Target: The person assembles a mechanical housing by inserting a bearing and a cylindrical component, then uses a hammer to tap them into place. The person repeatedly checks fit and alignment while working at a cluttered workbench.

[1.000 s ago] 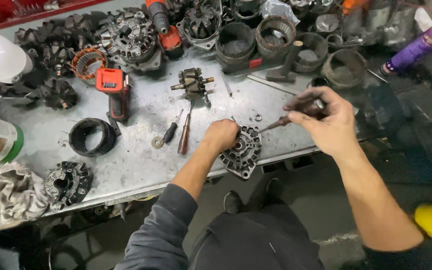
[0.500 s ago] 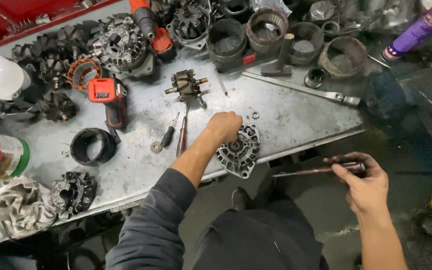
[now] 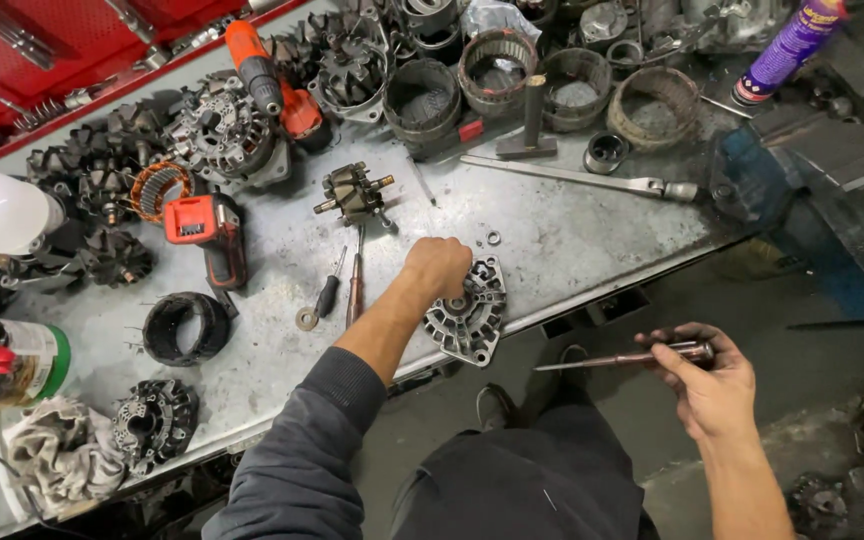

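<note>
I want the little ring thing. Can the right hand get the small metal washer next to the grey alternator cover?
Probably yes, but not straight away. The small metal washer lies uncovered on the bench, yet the right hand is off the bench, gripping a long dark metal tool.

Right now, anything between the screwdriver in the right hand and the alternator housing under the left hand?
Nothing visible. The right hand holds the screwdriver off the bench edge, tip toward the alternator housing; only open air lies between them. The left hand rests on the housing's top.

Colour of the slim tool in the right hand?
Dark brownish metal: the slim pointed tool in the right hand shows best in the head view, held off the bench.
</note>
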